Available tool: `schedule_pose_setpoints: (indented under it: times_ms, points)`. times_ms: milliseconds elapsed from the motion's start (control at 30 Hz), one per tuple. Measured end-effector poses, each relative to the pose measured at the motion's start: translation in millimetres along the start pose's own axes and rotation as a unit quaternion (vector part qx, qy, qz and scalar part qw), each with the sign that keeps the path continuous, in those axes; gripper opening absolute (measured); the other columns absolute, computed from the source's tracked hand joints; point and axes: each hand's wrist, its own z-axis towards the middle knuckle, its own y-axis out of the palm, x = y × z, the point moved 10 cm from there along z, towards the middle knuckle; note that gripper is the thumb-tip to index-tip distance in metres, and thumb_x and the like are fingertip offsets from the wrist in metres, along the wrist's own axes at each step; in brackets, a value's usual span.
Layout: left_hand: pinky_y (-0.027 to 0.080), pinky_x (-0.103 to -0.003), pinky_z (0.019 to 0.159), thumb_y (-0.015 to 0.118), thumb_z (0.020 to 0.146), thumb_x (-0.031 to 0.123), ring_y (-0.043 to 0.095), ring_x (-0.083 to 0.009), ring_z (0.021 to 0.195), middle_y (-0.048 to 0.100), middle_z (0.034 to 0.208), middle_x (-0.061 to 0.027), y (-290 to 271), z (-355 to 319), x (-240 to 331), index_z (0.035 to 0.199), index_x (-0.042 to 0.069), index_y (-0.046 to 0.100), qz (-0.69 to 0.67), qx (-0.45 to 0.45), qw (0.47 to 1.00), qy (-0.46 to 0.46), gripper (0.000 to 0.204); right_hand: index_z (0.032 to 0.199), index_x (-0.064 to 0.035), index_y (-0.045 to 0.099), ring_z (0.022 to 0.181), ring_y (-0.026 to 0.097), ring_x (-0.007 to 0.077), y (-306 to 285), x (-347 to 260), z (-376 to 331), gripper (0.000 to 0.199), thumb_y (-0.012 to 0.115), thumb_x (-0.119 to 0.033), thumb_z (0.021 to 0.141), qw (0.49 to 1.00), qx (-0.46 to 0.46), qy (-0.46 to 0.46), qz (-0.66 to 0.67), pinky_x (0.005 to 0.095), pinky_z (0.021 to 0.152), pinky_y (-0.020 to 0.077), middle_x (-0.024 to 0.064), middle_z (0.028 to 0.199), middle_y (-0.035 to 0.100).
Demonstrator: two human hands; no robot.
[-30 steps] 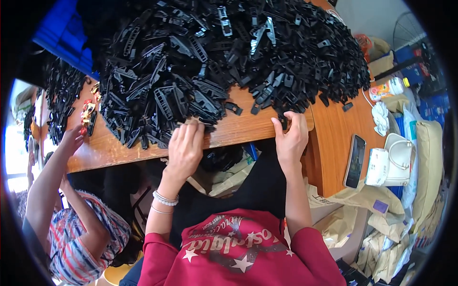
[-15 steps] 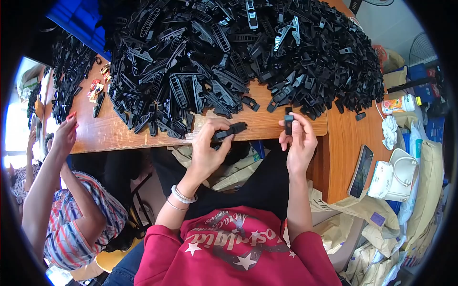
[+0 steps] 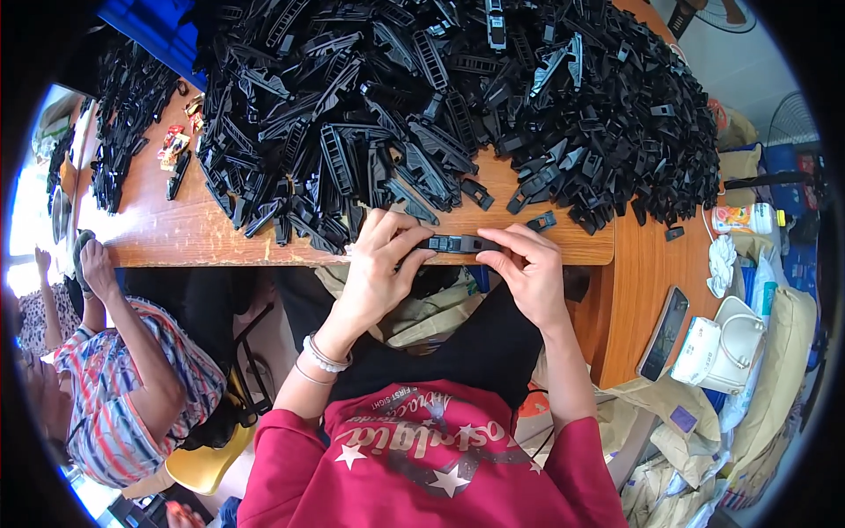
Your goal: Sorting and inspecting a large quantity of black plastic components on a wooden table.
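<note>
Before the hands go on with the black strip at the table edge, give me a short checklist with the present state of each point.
1. Left hand on the black plastic strip: ok, fingers at its left end.
2. Right hand on the strip: ok, fingertips at its right end.
3. Strip level along the wooden table edge: ok.
4. Parts fully seated together: cannot tell, fingers cover the ends.
5. Pile of black parts apart from the hands: ok.
6. Phone out of the way: ok, on the side surface to the right.
</note>
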Motion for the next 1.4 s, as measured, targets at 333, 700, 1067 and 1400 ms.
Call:
schedule_pose_setpoints:
  times_ms: [333,700,1067,1400]
  points:
    - [0.048,-0.038,0.079,0.073,0.073,0.000,0.055,-0.0305,0.091,0.062,0.098,-0.0109,11,-1,6,0.098,-0.002,0.068,-0.029,-0.038,0.998,0.041,0.026,0.097,0.0011,0.073,0.083,0.055,0.0209,14,-14,0,0.030,0.079,0.003,0.068,0.992,0.047,-0.103,-0.061,0.0307,0.070,0.0456,0.0062,0.088,0.061]
    - [0.048,-0.037,0.082,0.066,0.077,0.000,0.056,-0.0302,0.095,0.053,0.115,-0.0158,10,11,14,0.117,-0.003,0.057,0.166,-0.029,0.975,0.143,0.041,0.102,0.0026,0.067,0.087,0.065,0.0251,-44,-17,-31,0.025,0.065,0.013,0.079,0.927,0.256,-0.123,-0.244,0.0360,0.071,0.0532,0.0116,0.103,0.060]
    - [0.051,-0.037,0.068,0.074,0.069,-0.003,0.060,-0.0287,0.080,0.056,0.111,-0.0161,19,-12,36,0.113,0.001,0.053,0.121,-0.044,0.949,0.287,0.049,0.113,-0.0014,0.062,0.080,0.063,0.0161,-31,18,-18,0.030,0.071,0.003,0.084,0.981,0.193,0.004,-0.001,0.0293,0.067,0.0518,0.0107,0.102,0.063]
    - [0.053,-0.035,0.071,0.067,0.083,-0.007,0.067,-0.0294,0.081,0.058,0.094,-0.0147,20,-16,-8,0.110,-0.001,0.057,-0.242,-0.012,0.963,-0.115,0.030,0.102,0.0011,0.068,0.082,0.060,0.0282,-37,9,-22,0.025,0.075,0.001,0.078,0.970,0.168,-0.060,-0.165,0.0348,0.072,0.0474,0.0111,0.093,0.061]
